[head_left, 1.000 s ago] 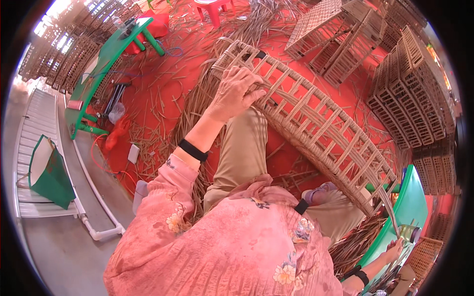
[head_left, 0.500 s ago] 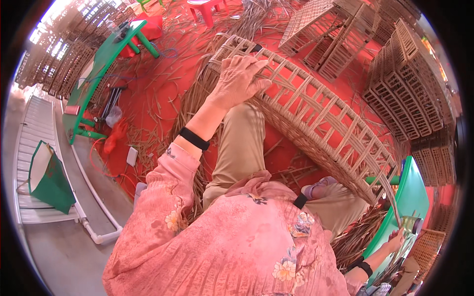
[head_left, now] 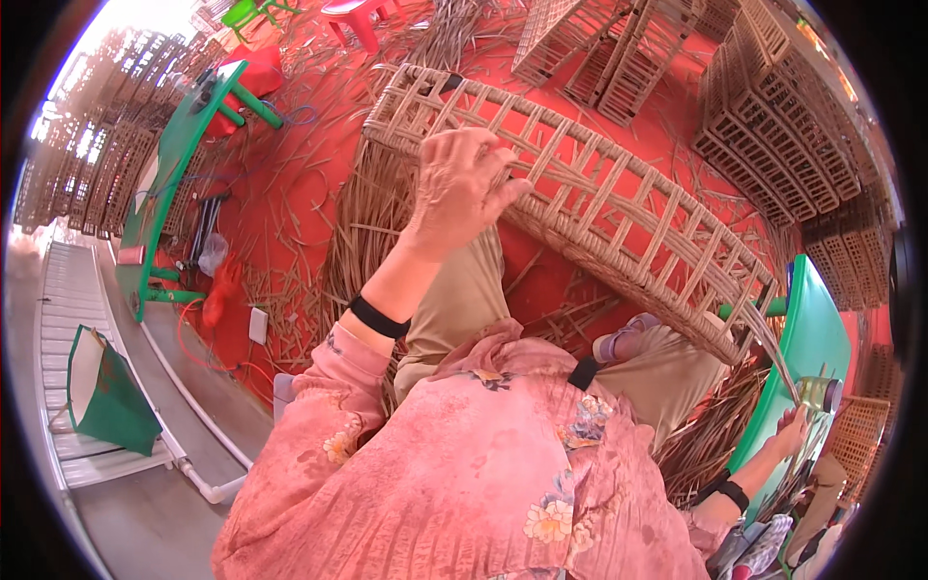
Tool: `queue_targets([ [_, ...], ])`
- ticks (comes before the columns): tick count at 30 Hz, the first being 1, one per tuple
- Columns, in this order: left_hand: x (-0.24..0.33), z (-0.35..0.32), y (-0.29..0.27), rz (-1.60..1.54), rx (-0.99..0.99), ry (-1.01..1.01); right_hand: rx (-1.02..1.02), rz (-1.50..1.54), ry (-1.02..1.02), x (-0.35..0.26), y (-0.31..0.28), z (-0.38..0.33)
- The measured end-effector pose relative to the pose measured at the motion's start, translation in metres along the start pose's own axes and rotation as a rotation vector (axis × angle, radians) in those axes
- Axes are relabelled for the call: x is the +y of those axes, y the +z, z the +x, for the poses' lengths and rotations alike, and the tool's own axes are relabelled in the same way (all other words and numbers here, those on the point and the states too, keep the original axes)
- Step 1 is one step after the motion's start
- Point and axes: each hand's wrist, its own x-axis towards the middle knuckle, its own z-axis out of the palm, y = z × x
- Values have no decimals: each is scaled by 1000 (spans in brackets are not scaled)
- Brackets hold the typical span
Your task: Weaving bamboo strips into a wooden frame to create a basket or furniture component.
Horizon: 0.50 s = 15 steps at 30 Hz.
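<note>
A long woven wicker basket (head_left: 619, 208) with an open lattice lies slantwise across my knees. My left hand (head_left: 462, 188) bends over its near rim toward the left end, fingers curled inward and thumb along the rim. At the far right, my right hand (head_left: 791, 435) is raised by a green table, its fingers bent beside a yellowish glass jar (head_left: 820, 393). Loose wicker strands (head_left: 773, 353) run from the basket's right end down toward that hand. What the right fingers hold is too small to make out.
Stacked wicker crates (head_left: 788, 126) stand at the right, with more frames at the back. A green table (head_left: 807, 329) is at my right, another (head_left: 174, 164) at the left. Cut strips litter the red floor (head_left: 290, 203). A green bag (head_left: 111, 396) sits on a white slatted bench.
My left hand has slid right and down along the basket, and its fingers have curled more. The right hand has risen slightly near the jar. The whole view has shifted a little.
</note>
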Motion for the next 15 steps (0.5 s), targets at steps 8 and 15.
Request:
queue_targets([
  [8,19,3,8,-69,-109,-14,31,15,-29,-9,6,-19],
  [15,26,19,33,-41,-101,33,50,9,4,-6,15,-31],
])
